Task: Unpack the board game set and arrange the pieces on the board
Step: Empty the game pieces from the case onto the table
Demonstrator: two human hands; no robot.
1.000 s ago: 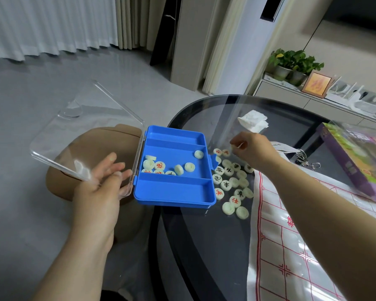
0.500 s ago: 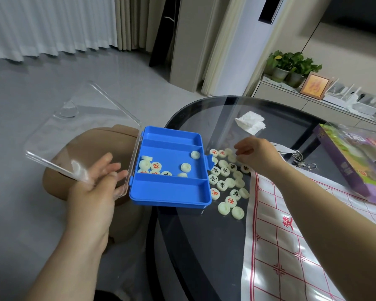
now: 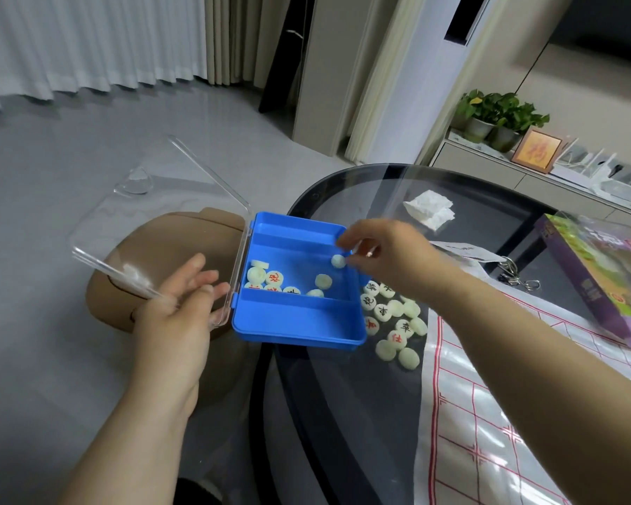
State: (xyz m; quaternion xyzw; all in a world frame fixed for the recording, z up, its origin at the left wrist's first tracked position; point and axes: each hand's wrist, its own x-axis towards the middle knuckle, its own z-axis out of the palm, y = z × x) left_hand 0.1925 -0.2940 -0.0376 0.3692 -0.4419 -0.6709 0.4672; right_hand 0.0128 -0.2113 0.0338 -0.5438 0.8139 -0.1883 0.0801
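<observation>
Blue case [image 3: 299, 324] long axis left-right, clear lid [image 3: 161, 213] open leftward, gripped by left hand [image 3: 175, 322]; right hand [image 3: 387, 249] pinches xiangqi piece [image 3: 337, 261].

Of the loose pieces [image 3: 410, 308] on my surface [image 3: 343, 413], I can read three: the 車 piece [image 3: 383, 311] in black, the 炮 piece [image 3: 368, 300] in black, and the 仕 piece [image 3: 397, 337] in red. The others, and the red-marked ones in the blue box [image 3: 299, 328], are too small or blurred for me. The framed picture [image 3: 536, 152] at the back carries one large red character, seemingly 福. Print on the purple box [image 3: 594, 286] is unreadable.
</observation>
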